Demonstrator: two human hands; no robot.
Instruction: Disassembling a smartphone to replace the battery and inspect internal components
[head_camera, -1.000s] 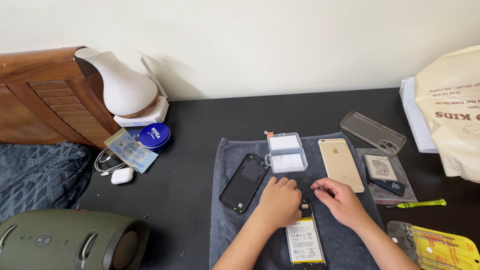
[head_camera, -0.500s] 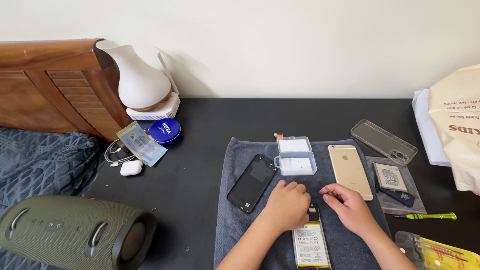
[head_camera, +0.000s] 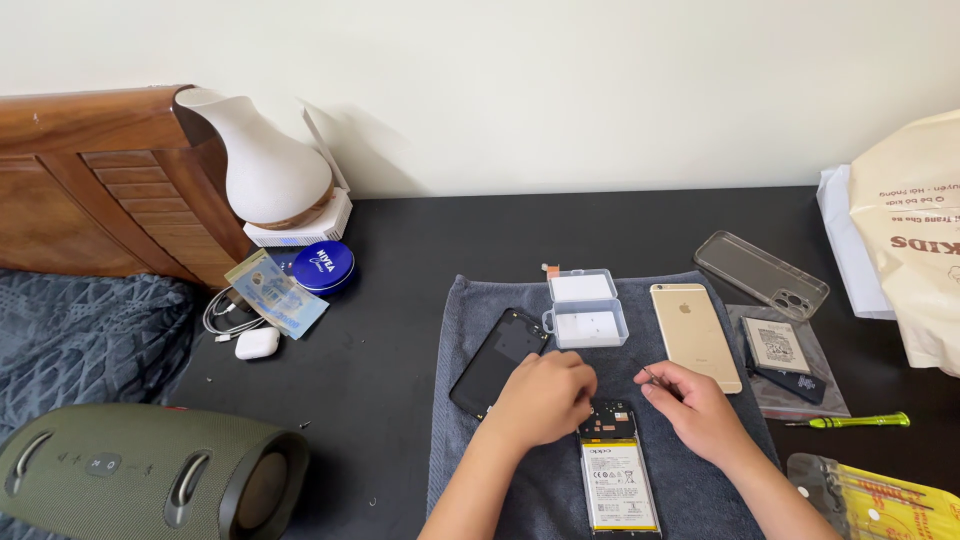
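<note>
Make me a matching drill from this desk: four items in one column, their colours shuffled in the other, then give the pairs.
Items:
1. screwdriver
2. round tin
3. closed phone lying right of the small plastic box
4. speaker

Colours:
A. blue
B. olive green
C. gold
D. lime green handle

Pairs: 1-D, 2-A, 3-C, 4-B

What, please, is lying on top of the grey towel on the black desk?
On the grey towel lie an opened phone showing its white battery, a black back cover, a small clear plastic box and a gold phone. Both hands hide the opened phone's top edge.
</note>
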